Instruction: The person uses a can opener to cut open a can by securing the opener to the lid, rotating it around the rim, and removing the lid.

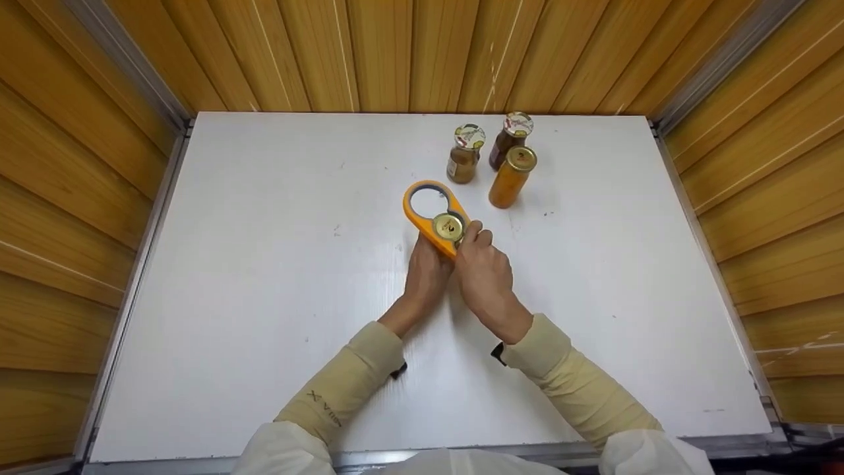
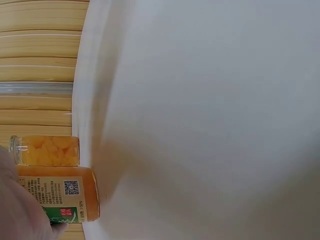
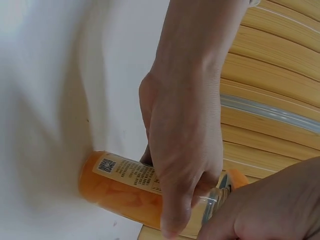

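My left hand (image 1: 427, 272) grips a glass jar of orange fruit pieces (image 3: 127, 200), which stands upright, its base at the table. A yellow-orange jar opener (image 1: 425, 226) with two round openings lies over the jar's top. The gold lid (image 1: 449, 226) shows inside the smaller opening, while the larger opening is free. With curled fingers my right hand (image 1: 484, 274) holds the opener's near end. In the left wrist view, my left hand (image 2: 22, 212) covers part of the jar's label (image 2: 57, 192). The right wrist view has my right hand (image 3: 270, 210) above the left, at the lid end.
Beyond my hands, slightly right, stand three more jars: a brownish one with a patterned lid (image 1: 463, 161), a dark one (image 1: 506, 145) and an orange one with a gold lid (image 1: 511, 181). Wood-patterned walls (image 1: 409, 53) border the white table (image 1: 264, 264).
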A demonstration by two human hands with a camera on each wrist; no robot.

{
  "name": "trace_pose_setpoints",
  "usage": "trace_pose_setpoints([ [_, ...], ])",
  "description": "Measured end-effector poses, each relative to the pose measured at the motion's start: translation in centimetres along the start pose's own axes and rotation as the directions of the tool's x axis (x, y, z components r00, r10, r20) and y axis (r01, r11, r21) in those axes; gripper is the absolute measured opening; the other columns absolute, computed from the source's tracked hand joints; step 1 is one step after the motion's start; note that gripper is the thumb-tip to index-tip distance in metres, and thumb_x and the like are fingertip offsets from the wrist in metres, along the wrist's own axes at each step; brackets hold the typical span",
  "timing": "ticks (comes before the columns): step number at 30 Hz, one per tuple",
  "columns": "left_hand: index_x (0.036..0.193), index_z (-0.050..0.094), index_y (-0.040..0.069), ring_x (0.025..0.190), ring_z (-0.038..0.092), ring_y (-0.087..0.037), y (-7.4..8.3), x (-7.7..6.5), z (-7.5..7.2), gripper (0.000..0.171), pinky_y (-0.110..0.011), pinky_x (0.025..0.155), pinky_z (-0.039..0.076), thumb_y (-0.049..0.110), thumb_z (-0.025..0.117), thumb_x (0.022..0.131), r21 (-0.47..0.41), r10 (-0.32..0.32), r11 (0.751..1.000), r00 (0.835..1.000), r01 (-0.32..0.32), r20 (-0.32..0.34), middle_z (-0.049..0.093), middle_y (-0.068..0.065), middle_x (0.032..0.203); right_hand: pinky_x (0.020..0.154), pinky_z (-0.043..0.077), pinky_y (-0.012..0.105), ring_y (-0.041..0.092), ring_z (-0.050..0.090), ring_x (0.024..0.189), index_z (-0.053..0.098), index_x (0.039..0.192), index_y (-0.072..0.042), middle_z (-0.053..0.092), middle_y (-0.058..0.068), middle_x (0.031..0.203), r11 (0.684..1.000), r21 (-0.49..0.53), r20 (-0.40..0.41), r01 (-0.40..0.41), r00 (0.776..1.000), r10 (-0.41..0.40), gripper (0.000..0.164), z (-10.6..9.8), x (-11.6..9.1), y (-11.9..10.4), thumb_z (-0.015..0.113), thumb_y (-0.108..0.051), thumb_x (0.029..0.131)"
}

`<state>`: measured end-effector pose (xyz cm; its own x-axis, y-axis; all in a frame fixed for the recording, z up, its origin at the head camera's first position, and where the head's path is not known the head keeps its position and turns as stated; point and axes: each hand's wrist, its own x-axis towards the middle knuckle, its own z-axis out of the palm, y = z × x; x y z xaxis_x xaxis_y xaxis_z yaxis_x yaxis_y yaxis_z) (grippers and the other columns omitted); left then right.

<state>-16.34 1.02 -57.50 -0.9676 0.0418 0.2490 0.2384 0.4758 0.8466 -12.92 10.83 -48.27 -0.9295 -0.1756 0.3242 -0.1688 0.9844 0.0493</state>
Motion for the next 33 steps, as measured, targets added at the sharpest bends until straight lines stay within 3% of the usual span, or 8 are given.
trace_pose_setpoints([
  [6, 0.140, 0.044, -0.003, 0.125, 0.058, -0.024, 0.1, 0.6, -0.3, 0.054, -0.035, 0.110, 0.045, -0.001, 0.070, 0.093, -0.041, -0.017, 0.999, 0.999, 0.019, 0.043, 0.060, -0.017, 0.135, 0.054, 0.061, 0.040, 0.032, 0.070, 0.058, 0.053, 0.124, 0.016, 0.060, 0.021, 0.080, 1.000, 0.007, 0.075, -0.029, 0.997, 0.028, 0.035, 0.1, 0.3, 0.5, 0.067, -0.003, 0.097],
  [12, 0.143, 0.047, -0.002, 0.133, 0.055, -0.023, 0.3, 1.2, -0.6, 0.060, -0.032, 0.115, 0.040, 0.006, 0.077, 0.092, -0.113, -0.055, 0.991, 0.993, 0.067, 0.105, 0.059, -0.015, 0.141, 0.056, 0.062, 0.041, 0.032, 0.071, 0.063, 0.054, 0.119, 0.015, 0.062, 0.022, 0.083, 0.999, 0.031, 0.087, -0.016, 0.996, 0.013, 0.030, 0.3, 0.3, 1.4, 0.065, -0.005, 0.099],
  [19, 0.142, 0.050, 0.000, 0.132, 0.055, -0.022, 0.1, 2.2, -1.0, 0.060, -0.030, 0.114, 0.040, 0.009, 0.081, 0.090, -0.205, -0.030, 0.976, 0.983, 0.068, 0.181, 0.061, -0.012, 0.138, 0.057, 0.062, 0.043, 0.035, 0.071, 0.066, 0.051, 0.115, 0.012, 0.062, 0.023, 0.085, 0.998, 0.062, 0.122, 0.026, 0.992, -0.033, 0.029, 0.3, 0.6, 2.8, 0.068, -0.002, 0.097],
  [26, 0.137, 0.058, 0.005, 0.124, 0.057, -0.016, -0.6, 3.2, -2.1, 0.056, -0.030, 0.111, 0.042, 0.006, 0.080, 0.085, -0.299, -0.019, 0.947, 0.948, 0.120, 0.318, 0.065, -0.006, 0.133, 0.052, 0.060, 0.041, 0.032, 0.068, 0.060, 0.048, 0.116, 0.009, 0.058, 0.019, 0.082, 0.989, 0.088, 0.153, 0.117, 0.980, -0.129, 0.033, 0.5, 1.1, 4.3, 0.071, -0.001, 0.094],
  [33, 0.144, 0.055, 0.012, 0.123, 0.053, -0.016, -1.2, 4.2, -3.6, 0.064, -0.036, 0.112, 0.040, 0.015, 0.082, 0.086, -0.303, 0.010, 0.942, 0.888, 0.146, 0.459, 0.060, -0.001, 0.137, 0.056, 0.060, 0.041, 0.030, 0.066, 0.064, 0.045, 0.128, 0.005, 0.061, 0.020, 0.094, 0.968, 0.140, 0.273, 0.210, 0.931, -0.242, 0.043, 0.6, 2.6, 6.3, 0.071, -0.004, 0.095],
])
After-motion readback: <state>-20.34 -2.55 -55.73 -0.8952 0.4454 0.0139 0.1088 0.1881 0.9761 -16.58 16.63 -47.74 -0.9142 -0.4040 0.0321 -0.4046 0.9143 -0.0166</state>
